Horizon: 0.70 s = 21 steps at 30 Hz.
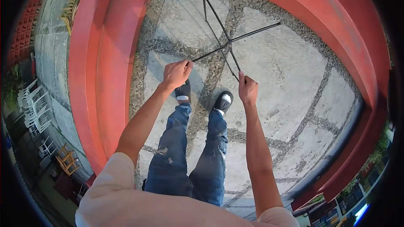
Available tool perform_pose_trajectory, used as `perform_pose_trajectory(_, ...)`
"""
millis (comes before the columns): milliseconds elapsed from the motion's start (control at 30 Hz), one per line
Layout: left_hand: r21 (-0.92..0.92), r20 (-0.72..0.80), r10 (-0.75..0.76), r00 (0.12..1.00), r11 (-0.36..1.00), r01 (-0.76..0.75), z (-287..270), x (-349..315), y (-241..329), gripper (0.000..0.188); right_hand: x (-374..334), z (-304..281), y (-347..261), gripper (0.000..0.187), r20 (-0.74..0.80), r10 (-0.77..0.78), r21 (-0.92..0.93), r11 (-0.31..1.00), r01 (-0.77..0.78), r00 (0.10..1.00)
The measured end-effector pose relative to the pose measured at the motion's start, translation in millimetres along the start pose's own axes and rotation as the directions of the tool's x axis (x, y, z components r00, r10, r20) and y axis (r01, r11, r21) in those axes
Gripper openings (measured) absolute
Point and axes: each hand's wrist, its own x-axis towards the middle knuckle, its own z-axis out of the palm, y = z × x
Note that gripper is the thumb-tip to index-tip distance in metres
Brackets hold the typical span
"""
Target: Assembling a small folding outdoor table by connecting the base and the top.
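A thin black X-shaped metal frame [216, 17] stretches out in front of me, its bars crossing at a small central joint. My left hand [178, 74] is closed round the end of the bar that runs toward the lower left. On the right, my right hand [248, 88] grips the end of the near bar, thumb along it. The other two ends point away from me, one to the far left and one to the far right. Whether the far ends touch the ground I cannot tell; a shadow lies beneath.
I stand on pale stone slabs [269, 80] with pebbled strips between them. A low red-painted ledge [99, 80] runs along the left, and a curved red wall edge [336, 21] bounds the far and right sides. White chairs [35, 109] and a wooden chair [67, 160] are beyond the left ledge.
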Motion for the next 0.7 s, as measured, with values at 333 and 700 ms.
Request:
perform_pose_trajectory(333, 0.011, -0.039, -0.052, 0.998, 0.999, 0.052, -21.5, 1.8, -9.4, 0.03, 1.0, 15.7, -34.1, 0.058, 0.019, 0.093, 0.09, 0.991, -0.094, 0.995)
perform_pose_trajectory(700, 0.026, 0.013, -0.014, 1.0, 1.0, 0.014, -33.5, 3.8, -29.9, 0.027, 1.8, 18.2, -33.2, 0.056, 0.071, 0.07, 0.034, 0.997, -0.072, 0.995)
